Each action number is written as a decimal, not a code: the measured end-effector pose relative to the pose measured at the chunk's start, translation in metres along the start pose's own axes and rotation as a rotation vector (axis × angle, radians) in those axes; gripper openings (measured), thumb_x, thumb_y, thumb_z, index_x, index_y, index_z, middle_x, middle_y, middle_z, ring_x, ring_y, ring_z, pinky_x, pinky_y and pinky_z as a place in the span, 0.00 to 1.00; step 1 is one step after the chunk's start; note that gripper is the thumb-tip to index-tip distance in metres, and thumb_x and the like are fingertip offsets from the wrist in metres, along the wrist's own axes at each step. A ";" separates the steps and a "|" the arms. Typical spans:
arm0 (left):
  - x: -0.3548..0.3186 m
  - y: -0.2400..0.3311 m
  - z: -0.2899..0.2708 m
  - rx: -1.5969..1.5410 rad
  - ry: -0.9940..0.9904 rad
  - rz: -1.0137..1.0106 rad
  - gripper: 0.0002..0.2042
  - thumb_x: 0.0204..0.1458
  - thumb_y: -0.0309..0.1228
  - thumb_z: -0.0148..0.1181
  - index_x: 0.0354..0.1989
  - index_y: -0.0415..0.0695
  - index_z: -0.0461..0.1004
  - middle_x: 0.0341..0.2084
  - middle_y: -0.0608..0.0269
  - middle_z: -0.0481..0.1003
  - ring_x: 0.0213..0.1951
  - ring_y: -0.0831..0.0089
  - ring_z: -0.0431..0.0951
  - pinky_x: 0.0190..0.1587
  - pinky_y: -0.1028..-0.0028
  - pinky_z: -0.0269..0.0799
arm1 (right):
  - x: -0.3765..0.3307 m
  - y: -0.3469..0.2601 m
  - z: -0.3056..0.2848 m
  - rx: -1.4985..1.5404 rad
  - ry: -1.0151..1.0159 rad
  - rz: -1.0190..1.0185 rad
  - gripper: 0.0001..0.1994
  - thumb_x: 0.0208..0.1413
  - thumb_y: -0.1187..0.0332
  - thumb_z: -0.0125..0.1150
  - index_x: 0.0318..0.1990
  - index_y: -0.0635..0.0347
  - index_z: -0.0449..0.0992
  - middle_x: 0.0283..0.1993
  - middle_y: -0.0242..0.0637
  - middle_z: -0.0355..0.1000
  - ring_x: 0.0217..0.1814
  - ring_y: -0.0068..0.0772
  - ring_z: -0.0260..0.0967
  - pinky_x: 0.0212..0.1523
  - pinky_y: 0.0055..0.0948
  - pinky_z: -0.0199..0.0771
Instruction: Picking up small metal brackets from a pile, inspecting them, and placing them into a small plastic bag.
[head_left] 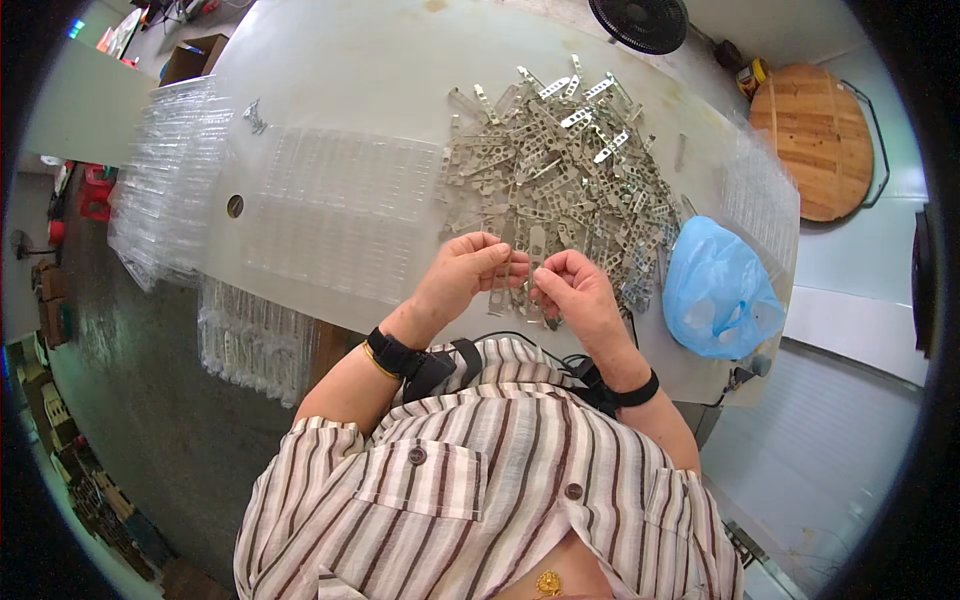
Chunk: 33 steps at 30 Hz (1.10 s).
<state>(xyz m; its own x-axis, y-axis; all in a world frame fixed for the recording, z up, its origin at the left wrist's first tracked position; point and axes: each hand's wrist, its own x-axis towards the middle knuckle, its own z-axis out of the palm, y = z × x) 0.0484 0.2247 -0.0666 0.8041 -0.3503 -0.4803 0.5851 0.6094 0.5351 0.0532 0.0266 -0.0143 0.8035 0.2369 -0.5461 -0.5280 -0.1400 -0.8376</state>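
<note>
L hand (462,272) pinches metal strip (497,300); R hand (582,298) pinch-closed on 2nd strip (537,246).

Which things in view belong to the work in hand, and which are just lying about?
Apparently in use:
Left hand and right hand, pinching metal strips
Pile of similar strips
Clear plastic trays, probably

Apparently lying about:
Black fan
Round wooden board
Blue plastic bag, purpose unclear

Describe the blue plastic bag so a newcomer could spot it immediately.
Start with the large pale table, then the heap of metal strips. The blue plastic bag sits right of that heap and the right hand. Its crumpled blue film stands out from the silvery metal and clear plastic trays nearby.
</note>
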 end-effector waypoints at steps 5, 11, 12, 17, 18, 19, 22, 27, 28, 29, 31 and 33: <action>0.005 0.003 -0.011 0.028 -0.007 -0.078 0.07 0.61 0.30 0.56 0.37 0.39 0.76 0.33 0.59 0.79 0.34 0.72 0.79 0.39 0.73 0.76 | -0.001 0.003 0.006 0.065 -0.040 0.036 0.07 0.61 0.68 0.58 0.39 0.61 0.69 0.29 0.31 0.74 0.25 0.17 0.70 0.24 0.19 0.72; 0.011 0.003 -0.005 0.029 0.000 -0.166 0.07 0.60 0.32 0.58 0.36 0.41 0.78 0.29 0.66 0.78 0.29 0.79 0.76 0.33 0.77 0.72 | 0.001 0.005 0.003 0.124 -0.057 0.079 0.07 0.61 0.69 0.57 0.39 0.62 0.67 0.29 0.33 0.74 0.25 0.19 0.70 0.23 0.21 0.76; 0.012 0.000 -0.006 0.018 -0.019 -0.172 0.07 0.60 0.32 0.58 0.37 0.41 0.78 0.29 0.67 0.78 0.29 0.79 0.76 0.33 0.77 0.73 | 0.001 0.005 0.003 0.127 -0.059 0.083 0.07 0.61 0.69 0.57 0.39 0.62 0.67 0.29 0.33 0.74 0.25 0.19 0.70 0.23 0.21 0.76; 0.013 -0.001 0.002 0.018 -0.011 -0.179 0.07 0.60 0.32 0.58 0.37 0.42 0.78 0.29 0.67 0.78 0.29 0.79 0.77 0.33 0.77 0.74 | 0.003 0.001 -0.002 0.137 -0.078 0.083 0.07 0.61 0.70 0.57 0.39 0.62 0.67 0.29 0.33 0.73 0.25 0.19 0.70 0.22 0.21 0.76; 0.014 0.000 0.004 0.013 -0.015 -0.171 0.07 0.60 0.32 0.58 0.38 0.42 0.78 0.29 0.67 0.78 0.29 0.79 0.77 0.34 0.77 0.74 | 0.003 0.000 -0.003 0.140 -0.076 0.085 0.07 0.61 0.70 0.57 0.39 0.62 0.67 0.29 0.33 0.73 0.25 0.19 0.70 0.22 0.21 0.76; 0.016 0.000 0.005 0.014 -0.015 -0.175 0.07 0.60 0.32 0.58 0.38 0.42 0.78 0.29 0.67 0.78 0.29 0.79 0.77 0.34 0.77 0.74 | 0.003 0.000 -0.004 0.133 -0.067 0.094 0.06 0.61 0.70 0.57 0.39 0.62 0.67 0.29 0.33 0.73 0.24 0.19 0.70 0.22 0.21 0.76; 0.019 -0.001 0.008 0.012 0.012 -0.188 0.07 0.60 0.33 0.58 0.38 0.42 0.78 0.29 0.67 0.78 0.29 0.79 0.77 0.35 0.77 0.75 | 0.004 -0.003 -0.007 0.125 -0.059 0.105 0.06 0.60 0.71 0.57 0.39 0.62 0.67 0.29 0.32 0.73 0.24 0.18 0.70 0.22 0.20 0.75; 0.024 -0.003 0.007 -0.008 -0.009 -0.189 0.08 0.61 0.32 0.57 0.38 0.41 0.77 0.29 0.66 0.78 0.30 0.78 0.78 0.35 0.75 0.77 | 0.007 0.000 -0.011 0.125 -0.068 0.103 0.06 0.60 0.71 0.57 0.39 0.62 0.67 0.29 0.33 0.73 0.25 0.18 0.70 0.22 0.20 0.76; 0.025 -0.004 0.006 -0.009 -0.007 -0.191 0.08 0.61 0.32 0.57 0.38 0.41 0.77 0.29 0.66 0.78 0.30 0.78 0.78 0.35 0.75 0.77 | 0.008 0.000 -0.011 0.118 -0.068 0.099 0.06 0.60 0.70 0.57 0.39 0.62 0.67 0.29 0.32 0.73 0.25 0.18 0.70 0.22 0.20 0.76; 0.026 -0.005 0.005 -0.010 -0.011 -0.189 0.08 0.61 0.32 0.57 0.38 0.41 0.77 0.29 0.65 0.78 0.30 0.78 0.78 0.35 0.75 0.77 | 0.008 0.001 -0.012 0.112 -0.068 0.096 0.06 0.60 0.70 0.57 0.38 0.62 0.67 0.29 0.32 0.73 0.25 0.18 0.70 0.22 0.20 0.76; 0.027 -0.006 0.005 -0.010 -0.016 -0.192 0.08 0.61 0.32 0.56 0.38 0.40 0.77 0.29 0.64 0.78 0.29 0.77 0.78 0.35 0.75 0.77 | 0.009 0.001 -0.012 0.105 -0.067 0.096 0.06 0.60 0.70 0.57 0.38 0.62 0.67 0.29 0.33 0.73 0.25 0.18 0.70 0.22 0.20 0.76; 0.028 -0.007 0.005 -0.024 -0.014 -0.193 0.09 0.61 0.32 0.57 0.38 0.39 0.77 0.29 0.63 0.79 0.29 0.76 0.78 0.35 0.74 0.78 | 0.010 0.002 -0.013 0.098 -0.066 0.094 0.06 0.60 0.70 0.57 0.38 0.62 0.67 0.29 0.33 0.73 0.25 0.18 0.71 0.22 0.20 0.76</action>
<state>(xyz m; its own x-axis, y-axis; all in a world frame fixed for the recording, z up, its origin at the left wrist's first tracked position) 0.0676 0.2072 -0.0799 0.6786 -0.4722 -0.5626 0.7262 0.5466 0.4170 0.0634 0.0161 -0.0214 0.7311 0.2905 -0.6173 -0.6270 -0.0705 -0.7758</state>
